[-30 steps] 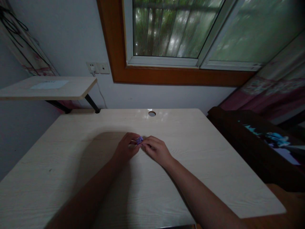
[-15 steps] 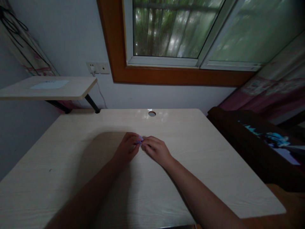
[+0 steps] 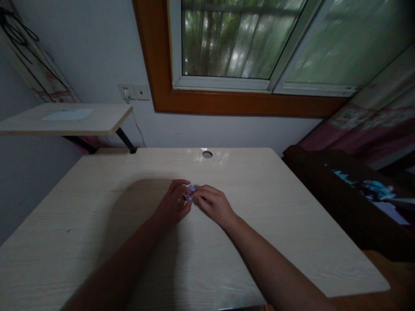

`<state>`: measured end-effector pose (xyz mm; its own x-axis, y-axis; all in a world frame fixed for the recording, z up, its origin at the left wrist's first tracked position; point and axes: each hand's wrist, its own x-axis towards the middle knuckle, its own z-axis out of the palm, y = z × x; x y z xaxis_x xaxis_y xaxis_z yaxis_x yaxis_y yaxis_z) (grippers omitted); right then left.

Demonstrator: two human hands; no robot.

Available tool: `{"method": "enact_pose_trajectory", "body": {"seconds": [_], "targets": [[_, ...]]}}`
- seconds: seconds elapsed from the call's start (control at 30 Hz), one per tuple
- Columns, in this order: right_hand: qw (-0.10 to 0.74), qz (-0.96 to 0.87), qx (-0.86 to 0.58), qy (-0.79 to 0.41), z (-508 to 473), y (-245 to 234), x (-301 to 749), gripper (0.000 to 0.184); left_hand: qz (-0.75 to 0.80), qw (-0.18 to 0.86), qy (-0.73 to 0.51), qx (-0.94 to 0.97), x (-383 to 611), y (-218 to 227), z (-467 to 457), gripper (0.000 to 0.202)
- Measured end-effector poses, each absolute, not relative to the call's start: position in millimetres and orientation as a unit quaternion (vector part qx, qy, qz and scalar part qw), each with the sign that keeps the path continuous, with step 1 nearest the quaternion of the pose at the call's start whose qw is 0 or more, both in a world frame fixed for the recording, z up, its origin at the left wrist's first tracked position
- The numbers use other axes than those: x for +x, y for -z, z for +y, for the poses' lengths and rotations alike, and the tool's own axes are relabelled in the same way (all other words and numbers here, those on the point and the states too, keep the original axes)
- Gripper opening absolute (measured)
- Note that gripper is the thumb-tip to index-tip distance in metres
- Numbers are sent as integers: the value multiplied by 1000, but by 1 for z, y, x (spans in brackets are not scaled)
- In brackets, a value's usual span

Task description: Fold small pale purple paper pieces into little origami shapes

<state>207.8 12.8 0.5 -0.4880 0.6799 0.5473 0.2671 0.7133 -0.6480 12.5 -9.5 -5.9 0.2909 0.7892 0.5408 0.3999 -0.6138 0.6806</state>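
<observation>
A small purple piece [image 3: 191, 188] is between my two hands, low over the middle of the desk [image 3: 275, 242]. It looks flat at its upper end, with a darker, uneven part below; its kind is too small to tell. From the left, my left hand [image 3: 175, 202] curls around the piece, with thumb and fingertips at its lower part. My right hand [image 3: 213, 201] pinches its right side between thumb and fingers. Fingertips cover some of the piece.
A raised shelf [image 3: 106, 123] on black legs stands at the desk's back left, bearing a white sheet [image 3: 68, 114]. A cable hole [image 3: 207, 154] lies near the back edge. Dark furniture [image 3: 311, 185] with blue items on it stands to the right.
My left fingers have spread slightly around the piece, so more of its purple surface shows. My right hand has barely moved.
</observation>
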Motion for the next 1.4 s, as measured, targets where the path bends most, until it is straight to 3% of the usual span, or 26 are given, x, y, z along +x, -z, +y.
{"method": "enact_pose_trajectory", "body": {"seconds": [0.2, 0.5, 0.73, 0.97, 1.4], "targets": [[420, -824, -282, -255, 13, 0, 207, 22, 399, 211, -493, 744, 13, 8, -8, 18], [425, -820, -290, -250, 11, 1, 205, 21, 410, 245, -581, 659, 14, 10, -4, 25], [422, -818, -287, -264, 8, -6, 203, 21, 417, 130, -542, 718, 10, 1, -6, 20], [440, -800, -296, -281, 7, -6, 202, 7, 392, 42, -487, 779, 11, -4, -8, 24], [466, -801, -281, -251, 11, -2, 204, 23, 337, 114, -492, 795, 11, 5, -7, 31]]}}
